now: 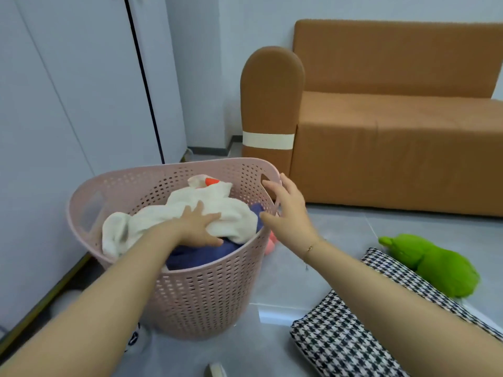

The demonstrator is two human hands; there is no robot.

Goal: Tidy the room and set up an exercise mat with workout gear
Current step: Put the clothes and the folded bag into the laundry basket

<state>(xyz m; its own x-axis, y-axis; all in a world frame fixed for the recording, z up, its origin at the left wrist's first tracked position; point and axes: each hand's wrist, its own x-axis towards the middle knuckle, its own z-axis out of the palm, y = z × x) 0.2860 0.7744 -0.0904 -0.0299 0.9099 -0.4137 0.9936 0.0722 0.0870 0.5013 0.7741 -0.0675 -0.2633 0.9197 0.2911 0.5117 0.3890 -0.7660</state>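
The pink perforated plastic basket point(190, 289) stands on the grey tile floor point(340, 235), near the orange sofa point(394, 131). Left hand point(200, 227) presses flat, fingers spread, on the cream cloth point(190, 210) inside. Right hand point(288, 208) hovers open at the rim. Houndstooth cushions point(340, 341) and a green plush point(435, 262) lie right

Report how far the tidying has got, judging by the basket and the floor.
Done: the pink basket already holds a white plush and blue cloth. In hand: the left hand presses flat on the plush, fingers spread; the right hand hovers open at the rim. Left: the green plush and two houndstooth cushions lie on the floor. No mat or workout gear is in view.
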